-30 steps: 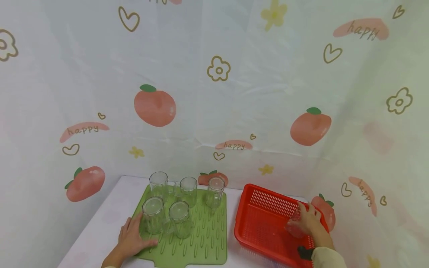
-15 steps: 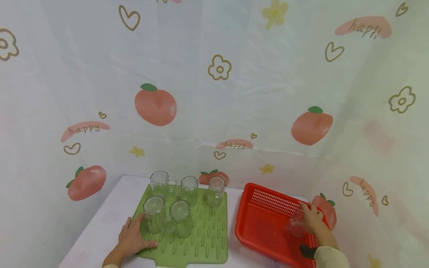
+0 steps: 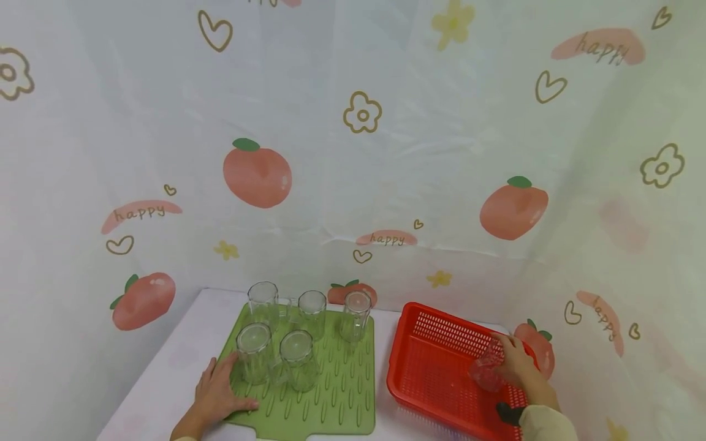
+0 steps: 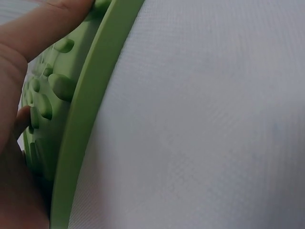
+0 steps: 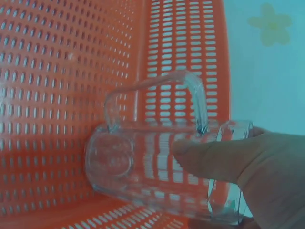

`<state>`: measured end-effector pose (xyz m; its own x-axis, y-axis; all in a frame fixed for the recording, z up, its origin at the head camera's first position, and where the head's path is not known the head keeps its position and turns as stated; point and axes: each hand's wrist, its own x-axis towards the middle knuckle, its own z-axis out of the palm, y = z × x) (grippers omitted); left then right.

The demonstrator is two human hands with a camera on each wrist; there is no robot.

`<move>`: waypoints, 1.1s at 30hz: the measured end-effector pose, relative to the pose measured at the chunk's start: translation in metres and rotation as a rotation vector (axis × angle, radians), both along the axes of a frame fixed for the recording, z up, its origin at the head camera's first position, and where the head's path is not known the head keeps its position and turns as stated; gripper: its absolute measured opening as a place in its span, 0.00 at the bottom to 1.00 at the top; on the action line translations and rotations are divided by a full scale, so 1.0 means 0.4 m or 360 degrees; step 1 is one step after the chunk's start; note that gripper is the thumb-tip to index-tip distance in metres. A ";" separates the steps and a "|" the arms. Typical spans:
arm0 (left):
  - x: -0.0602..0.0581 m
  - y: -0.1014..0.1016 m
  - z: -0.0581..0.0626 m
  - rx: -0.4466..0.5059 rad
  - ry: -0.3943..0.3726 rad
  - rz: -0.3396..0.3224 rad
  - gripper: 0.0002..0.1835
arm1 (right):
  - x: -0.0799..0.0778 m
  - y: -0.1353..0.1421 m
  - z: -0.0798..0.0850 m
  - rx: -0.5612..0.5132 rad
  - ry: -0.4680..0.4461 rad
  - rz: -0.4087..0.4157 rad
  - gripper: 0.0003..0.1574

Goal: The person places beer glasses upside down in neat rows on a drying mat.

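My right hand [image 3: 517,362] reaches into the red basket [image 3: 436,367] and grips a clear glass mug [image 5: 143,162]. In the right wrist view the mug lies on its side, its handle toward the basket's slotted wall, with my thumb along its glass near the rim end. My left hand [image 3: 216,392] rests at the left edge of a green ridged mat [image 3: 342,404], fingers spread. Nearest to it on the mat stands a glass mug [image 3: 255,355], with another mug [image 3: 299,361] just to its right. In the left wrist view my thumb lies over the mat's edge [image 4: 90,90].
Farther back on the mat stand three more glass mugs, at the left [image 3: 263,306], the middle [image 3: 312,315] and the right [image 3: 355,315]. A strip of white tabletop [image 3: 383,380] separates mat and basket. A patterned curtain [image 3: 309,184] hangs behind the table.
My right hand has shifted slightly to the right, still holding the mug in the basket. My left hand and the mugs on the mat stay in place.
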<state>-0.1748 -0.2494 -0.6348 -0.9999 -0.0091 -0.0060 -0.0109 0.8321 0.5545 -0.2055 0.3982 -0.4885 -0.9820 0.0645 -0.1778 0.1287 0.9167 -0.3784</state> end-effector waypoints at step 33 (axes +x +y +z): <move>-0.004 0.002 0.019 -0.0006 -0.0120 0.0017 0.73 | 0.017 -0.120 0.056 -0.0280 0.0597 0.0161 0.41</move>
